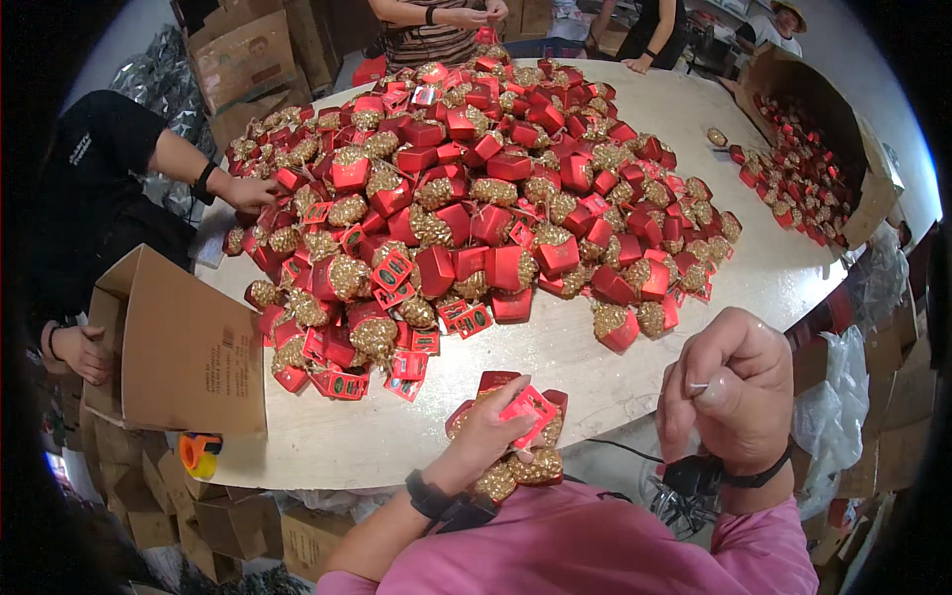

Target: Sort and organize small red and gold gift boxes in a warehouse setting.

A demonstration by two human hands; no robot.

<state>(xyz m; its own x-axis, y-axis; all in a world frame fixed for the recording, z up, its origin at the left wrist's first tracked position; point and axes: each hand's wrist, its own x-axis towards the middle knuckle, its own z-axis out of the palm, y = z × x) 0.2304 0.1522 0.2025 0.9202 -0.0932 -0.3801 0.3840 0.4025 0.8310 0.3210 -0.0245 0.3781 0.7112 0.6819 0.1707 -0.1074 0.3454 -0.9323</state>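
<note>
My left hand is closed on a red printed tag and a small cluster of red-and-gold ornaments, just off the table's near edge. The ornaments have shiny red square bases and glittery gold tops. To the right, my right hand is raised with its fingers pinched together. A thin short white piece sticks out between thumb and finger; I cannot tell its kind. Ahead of both hands lies a big heap of the same ornaments, many with red tags.
The pale table carries an upright cardboard box at left and a tape dispenser at its edge. At right, a tipped carton spills ornaments. A person's hand reaches into the heap from the left. Other people stand at the far side.
</note>
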